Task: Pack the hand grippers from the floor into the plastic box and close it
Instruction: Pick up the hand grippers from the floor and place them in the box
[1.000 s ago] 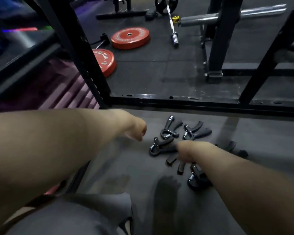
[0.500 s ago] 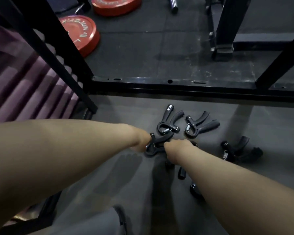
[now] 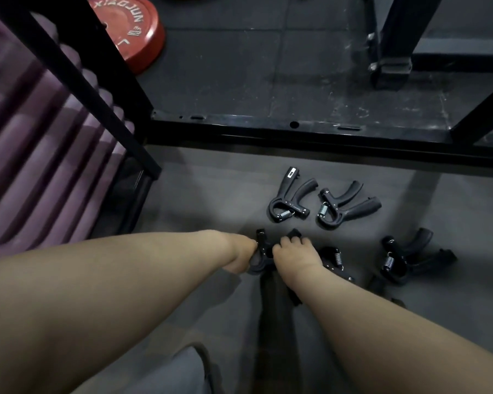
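Several black hand grippers with steel springs lie on the grey floor. My left hand [image 3: 241, 255] and my right hand [image 3: 295, 255] both hold one hand gripper [image 3: 261, 253] between them, low over the floor. Just behind it lie two more, one hand gripper [image 3: 289, 199] on the left and another hand gripper [image 3: 345, 204] on the right. A further hand gripper [image 3: 407, 255] lies at the right, and one hand gripper [image 3: 335, 261] shows partly behind my right wrist. No plastic box is in view.
A black rack base bar [image 3: 310, 135] crosses the floor behind the grippers, with a slanted black post [image 3: 77, 78] at the left. A red weight plate [image 3: 131, 29] lies at the top left. Purple ribbed padding [image 3: 34, 143] fills the left side. My grey-clad knee [image 3: 165, 371] shows at the bottom.
My left hand moved right and down to the hand gripper that my right hand reached for, and both hands now hold it. The camera tilted down and closer.
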`<state>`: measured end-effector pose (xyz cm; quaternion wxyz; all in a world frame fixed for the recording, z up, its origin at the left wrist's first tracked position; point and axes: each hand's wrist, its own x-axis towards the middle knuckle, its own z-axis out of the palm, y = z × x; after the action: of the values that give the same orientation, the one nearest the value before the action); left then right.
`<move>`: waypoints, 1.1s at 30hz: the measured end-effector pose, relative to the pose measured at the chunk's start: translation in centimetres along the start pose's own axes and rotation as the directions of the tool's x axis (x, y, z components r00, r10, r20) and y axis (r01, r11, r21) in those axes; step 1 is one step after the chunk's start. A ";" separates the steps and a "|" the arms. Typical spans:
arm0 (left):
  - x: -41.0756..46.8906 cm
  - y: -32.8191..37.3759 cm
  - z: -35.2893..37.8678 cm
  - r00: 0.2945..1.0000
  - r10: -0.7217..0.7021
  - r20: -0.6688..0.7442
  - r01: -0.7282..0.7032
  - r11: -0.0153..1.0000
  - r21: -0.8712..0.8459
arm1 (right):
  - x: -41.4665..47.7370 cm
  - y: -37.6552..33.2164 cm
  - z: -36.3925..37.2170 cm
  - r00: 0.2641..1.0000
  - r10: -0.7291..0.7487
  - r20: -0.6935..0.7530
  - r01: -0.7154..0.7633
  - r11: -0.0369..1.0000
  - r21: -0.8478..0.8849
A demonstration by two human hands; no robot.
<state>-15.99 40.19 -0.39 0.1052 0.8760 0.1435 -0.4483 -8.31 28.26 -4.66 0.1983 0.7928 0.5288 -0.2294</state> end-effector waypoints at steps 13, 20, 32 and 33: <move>-4.1 -0.6 0.0 0.981 -0.109 -0.160 0.089 0.988 -0.126 | -4.0 1.8 -6.4 0.984 -0.093 0.154 -0.041 0.719 0.694; -6.2 0.9 0.5 0.966 -0.118 -0.229 -0.067 0.744 -0.665 | -7.0 3.7 -6.7 0.992 -0.071 0.103 -0.028 0.678 0.734; -9.7 4.8 5.5 0.991 -0.130 -0.023 0.055 0.566 -0.822 | -11.9 1.9 -4.7 0.954 -0.222 0.202 0.142 0.926 0.349; -9.7 5.4 5.7 0.990 -0.132 -0.041 0.041 0.562 -0.826 | -12.3 2.0 -4.3 0.946 -0.215 0.242 0.116 0.922 0.370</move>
<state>-23.84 31.86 4.59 0.4713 0.7391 0.3834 -0.2909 -9.95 20.76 6.05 0.1056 0.7272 0.5119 -0.4448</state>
